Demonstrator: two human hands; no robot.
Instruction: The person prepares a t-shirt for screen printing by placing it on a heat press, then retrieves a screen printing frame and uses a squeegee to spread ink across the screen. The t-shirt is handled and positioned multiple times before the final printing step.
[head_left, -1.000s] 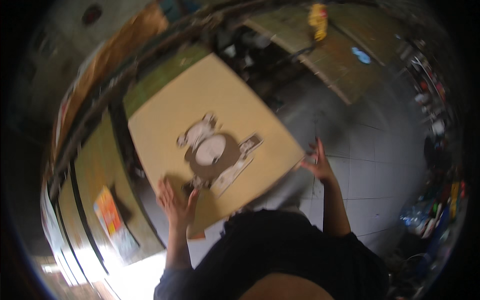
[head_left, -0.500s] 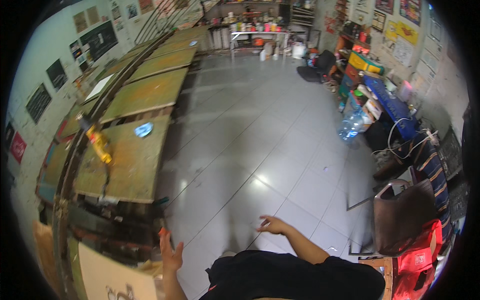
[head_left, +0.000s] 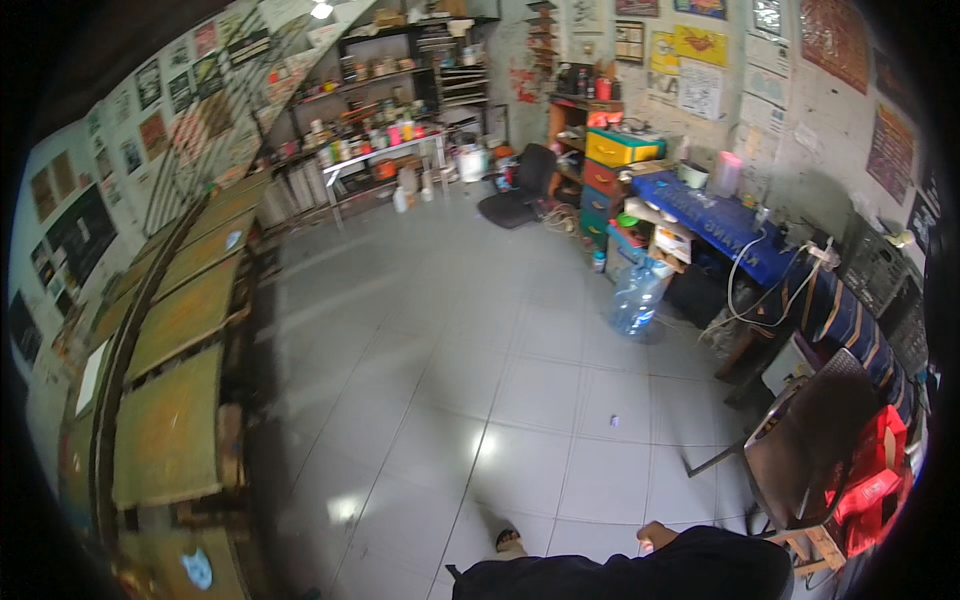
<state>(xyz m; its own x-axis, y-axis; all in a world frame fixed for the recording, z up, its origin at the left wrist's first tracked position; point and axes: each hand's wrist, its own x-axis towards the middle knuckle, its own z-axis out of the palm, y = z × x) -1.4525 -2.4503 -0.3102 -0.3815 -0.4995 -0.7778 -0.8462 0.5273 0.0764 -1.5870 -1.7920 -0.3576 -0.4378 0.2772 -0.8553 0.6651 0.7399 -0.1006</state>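
My right hand shows at the lower edge, beside the dark sleeve of my arm. It hangs over the tiled floor and touches nothing I can see. Its fingers point down and are small and partly hidden, so their pose is unclear. My left hand is out of the picture. A sandalled foot is on the tiles to the left of my right hand. The brown chair is the nearest furniture to that hand, with a red bag beside it.
Greenish board tables run along the left, with a light-blue piece on the nearest. A clear water jug stands by the blue-covered table at right. Beyond are colourful drawers, a black seat and a white table with bottles.
The view has swung to the right and forward. My left hand has left the picture. My right hand, earlier stretched out with fingers apart, is now lower and closer to my body.
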